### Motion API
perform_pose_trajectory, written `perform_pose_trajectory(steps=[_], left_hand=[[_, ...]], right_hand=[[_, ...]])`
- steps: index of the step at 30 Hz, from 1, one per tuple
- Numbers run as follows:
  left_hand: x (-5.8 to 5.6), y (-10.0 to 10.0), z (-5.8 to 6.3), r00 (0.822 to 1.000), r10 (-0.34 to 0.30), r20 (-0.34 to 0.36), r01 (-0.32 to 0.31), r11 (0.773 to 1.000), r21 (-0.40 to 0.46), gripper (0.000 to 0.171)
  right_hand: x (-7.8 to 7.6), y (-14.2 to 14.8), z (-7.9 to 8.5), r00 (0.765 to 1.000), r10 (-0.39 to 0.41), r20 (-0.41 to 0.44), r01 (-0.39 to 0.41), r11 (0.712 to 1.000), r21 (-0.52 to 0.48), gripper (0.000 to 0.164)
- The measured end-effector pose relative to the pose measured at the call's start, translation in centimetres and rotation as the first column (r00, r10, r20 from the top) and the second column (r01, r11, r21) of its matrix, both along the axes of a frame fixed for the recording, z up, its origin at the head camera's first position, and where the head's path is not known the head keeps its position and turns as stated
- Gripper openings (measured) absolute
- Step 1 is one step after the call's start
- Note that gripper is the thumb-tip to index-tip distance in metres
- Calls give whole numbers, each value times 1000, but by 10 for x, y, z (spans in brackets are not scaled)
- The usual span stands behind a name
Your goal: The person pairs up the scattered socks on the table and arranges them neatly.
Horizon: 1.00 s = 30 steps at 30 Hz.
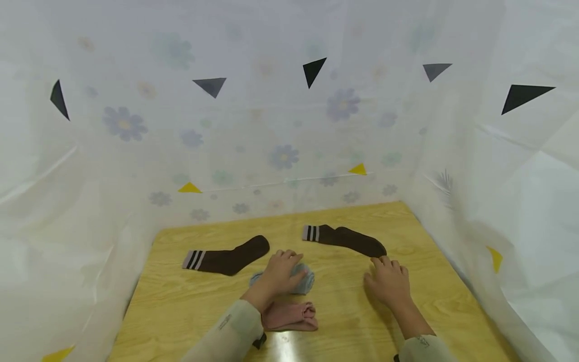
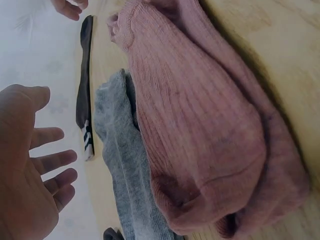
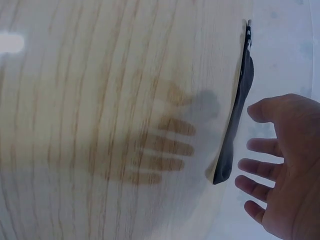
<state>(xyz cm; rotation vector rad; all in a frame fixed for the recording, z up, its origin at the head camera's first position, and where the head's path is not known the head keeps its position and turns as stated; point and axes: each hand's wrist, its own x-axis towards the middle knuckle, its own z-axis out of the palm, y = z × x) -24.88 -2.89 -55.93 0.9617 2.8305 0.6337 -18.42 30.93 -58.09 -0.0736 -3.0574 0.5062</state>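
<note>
In the head view, my left hand (image 1: pixel 279 274) is over a folded grey sock bundle (image 1: pixel 304 282) and partly hides it. Its fingers are spread and hold nothing, as the left wrist view also shows. A folded pink ribbed sock bundle (image 1: pixel 289 317) lies nearer, beside my left wrist. My right hand (image 1: pixel 391 284) hovers above the table with relaxed fingers, close to the toe of a dark brown sock (image 1: pixel 346 239) with a striped cuff. Its shadow falls on the wood in the right wrist view. A second dark brown striped sock (image 1: pixel 228 256) lies flat to the left.
The wood-grain table (image 1: pixel 181 311) is enclosed by pale sheeting (image 1: pixel 253 125) with a flower print at the back and loose folds at both sides. Black, grey and yellow triangles are stuck on the sheeting.
</note>
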Motion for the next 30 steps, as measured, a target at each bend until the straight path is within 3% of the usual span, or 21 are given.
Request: perform_pose_trajectory(steps=[4, 14, 23, 30], left_hand=[[-7, 4, -1, 999, 5, 39, -5, 1000, -9, 58], [-22, 11, -6, 999, 13, 32, -12, 999, -45, 56], [-26, 19, -2, 999, 10, 47, -8, 999, -46, 54], [-28, 22, -6, 999, 18, 51, -16, 999, -51, 56]], right_hand=[[-3, 1, -2, 1000, -6, 27, 5, 1000, 11, 59], [-8, -1, 0, 999, 0, 43, -2, 1000, 26, 50], [-9, -1, 3, 997, 3, 78, -5, 1000, 24, 52], [-12, 1, 0, 995, 5, 99, -6, 1000, 18, 54]])
